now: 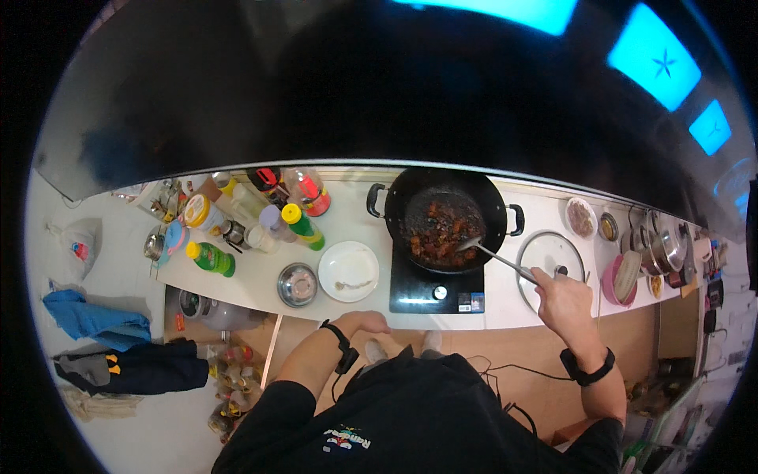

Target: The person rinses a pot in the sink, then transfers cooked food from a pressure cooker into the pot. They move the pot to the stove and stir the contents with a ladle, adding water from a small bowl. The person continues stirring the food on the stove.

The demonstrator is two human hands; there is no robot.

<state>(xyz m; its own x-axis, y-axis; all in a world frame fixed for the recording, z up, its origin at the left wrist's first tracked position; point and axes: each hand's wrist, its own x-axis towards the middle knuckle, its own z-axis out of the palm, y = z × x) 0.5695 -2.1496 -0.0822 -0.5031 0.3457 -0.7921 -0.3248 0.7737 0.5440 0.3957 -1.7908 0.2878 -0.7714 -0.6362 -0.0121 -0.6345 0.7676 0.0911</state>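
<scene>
My right hand (562,299) grips the handle of a metal cooking spatula (500,259). Its blade rests among dark, glossy braised chunks (435,228), likely meat, inside a black two-handled wok (494,207). The wok stands on a black induction cooker (408,293) with a round knob at its front. My left hand (370,322) hangs by the counter's front edge, just below a white plate (362,255) that carries some food residue; nothing shows in it, and its fingers are partly hidden. Beside the plate is a steel bowl (298,285).
A glass lid (542,260) lies right of the cooker, close under my right forearm. Farther right are a bowl of minced-looking food (580,217), a pink basin (610,281) and steel pots (669,249). Several seasoning bottles (302,225) crowd the left. A dark range hood (355,89) overhangs the back.
</scene>
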